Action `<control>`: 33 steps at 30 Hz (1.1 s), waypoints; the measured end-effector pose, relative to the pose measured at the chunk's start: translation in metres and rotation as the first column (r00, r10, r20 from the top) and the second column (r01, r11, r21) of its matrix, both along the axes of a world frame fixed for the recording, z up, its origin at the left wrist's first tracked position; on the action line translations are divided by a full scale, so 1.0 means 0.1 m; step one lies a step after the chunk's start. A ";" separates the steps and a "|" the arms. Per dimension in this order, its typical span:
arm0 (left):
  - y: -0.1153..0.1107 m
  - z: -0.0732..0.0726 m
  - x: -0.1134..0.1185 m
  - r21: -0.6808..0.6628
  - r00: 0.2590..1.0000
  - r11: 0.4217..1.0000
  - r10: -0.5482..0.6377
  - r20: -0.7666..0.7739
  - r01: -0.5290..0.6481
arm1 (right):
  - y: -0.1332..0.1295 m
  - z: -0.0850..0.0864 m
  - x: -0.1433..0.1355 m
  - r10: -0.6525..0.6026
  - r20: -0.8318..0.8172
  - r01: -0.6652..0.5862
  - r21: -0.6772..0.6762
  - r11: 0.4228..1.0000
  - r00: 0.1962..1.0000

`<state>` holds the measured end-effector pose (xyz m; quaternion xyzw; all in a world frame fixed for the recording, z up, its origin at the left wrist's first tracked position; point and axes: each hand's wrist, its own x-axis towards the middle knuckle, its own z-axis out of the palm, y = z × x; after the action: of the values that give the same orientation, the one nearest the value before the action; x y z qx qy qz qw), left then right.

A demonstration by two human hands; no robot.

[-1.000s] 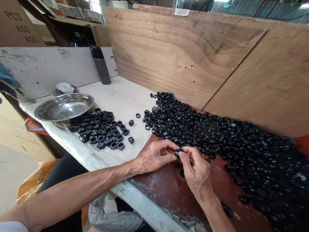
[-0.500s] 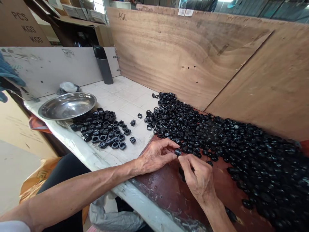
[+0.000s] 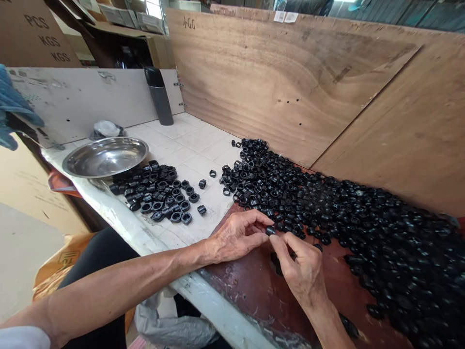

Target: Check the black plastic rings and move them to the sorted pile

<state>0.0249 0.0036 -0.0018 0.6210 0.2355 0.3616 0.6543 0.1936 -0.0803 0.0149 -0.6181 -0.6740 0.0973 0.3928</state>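
Observation:
Between the fingertips of my left hand [image 3: 241,236] is a small black plastic ring [image 3: 270,230], pinched by thumb and forefinger. My right hand [image 3: 302,264] meets it from the other side, thumb and forefinger closed at the ring's lower edge. Just past my fingers spreads a large heap of black plastic rings and caps [image 3: 327,203], running to the right along the wooden board. A smaller group of black rings [image 3: 163,194] lies left of my hands on the pale tabletop. One dark piece under my right hand is partly hidden.
A steel bowl [image 3: 105,157] sits at the left table edge, with a dark grey flask [image 3: 160,97] behind it. A tall plywood board [image 3: 283,82] walls off the back. Blue cloth [image 3: 16,106] hangs at far left. Reddish-brown sheeting [image 3: 250,291] covers the near tabletop.
The whole view has shifted slightly, so things appear a little farther right. Both hands keep the same pinch around the small black ring.

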 end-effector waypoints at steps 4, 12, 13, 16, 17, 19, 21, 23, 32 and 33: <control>0.00 -0.02 0.00 -0.003 0.999 1.000 -0.027 0.024 0.027 | 0.00 -0.02 0.01 -0.002 -0.060 0.006 0.055 0.998 0.998; 0.02 -0.04 -0.05 0.500 0.992 0.865 0.091 -0.086 -0.036 | 0.00 -0.10 -0.07 -0.176 -0.500 0.007 -0.322 0.947 0.848; 0.01 -0.02 -0.06 0.575 0.991 0.817 0.102 -0.090 -0.032 | 0.01 -0.10 -0.08 -0.186 -0.566 -0.029 -0.349 0.937 0.803; 0.00 0.04 -0.14 0.700 0.982 0.712 0.097 -0.163 0.046 | 0.03 -0.05 -0.03 -0.178 -0.631 -0.124 -0.404 0.906 0.755; -0.01 0.06 -0.21 0.725 0.968 0.682 0.103 -0.229 0.099 | 0.04 -0.02 0.02 -0.169 -0.589 -0.130 -0.430 0.893 0.790; 0.00 0.07 -0.40 0.758 0.899 0.615 0.176 -0.401 0.218 | 0.04 0.05 0.16 -0.144 -0.412 -0.065 -0.452 0.889 0.900; 0.05 0.06 -0.67 0.765 0.779 0.569 0.315 -0.542 0.302 | 0.02 0.11 0.31 -0.120 -0.207 0.026 -0.405 0.914 0.971; 0.11 0.03 -0.95 0.776 0.652 0.534 0.463 -0.601 0.337 | -0.02 0.15 0.41 -0.073 -0.048 0.047 -0.412 0.910 0.996; 0.05 0.05 -0.74 0.852 0.655 0.486 0.582 -0.483 0.196 | -0.14 0.09 0.28 0.137 0.253 -0.011 -0.443 0.896 0.958; 0.05 0.04 -0.59 0.823 0.682 0.535 0.531 -0.503 0.190 | -0.13 0.07 0.26 0.147 0.278 -0.013 -0.433 0.901 0.949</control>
<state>-0.0343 0.0085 0.0023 0.9097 0.3342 0.2279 0.0940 0.2200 -0.0938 0.0219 -0.6678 -0.7137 0.1621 0.1359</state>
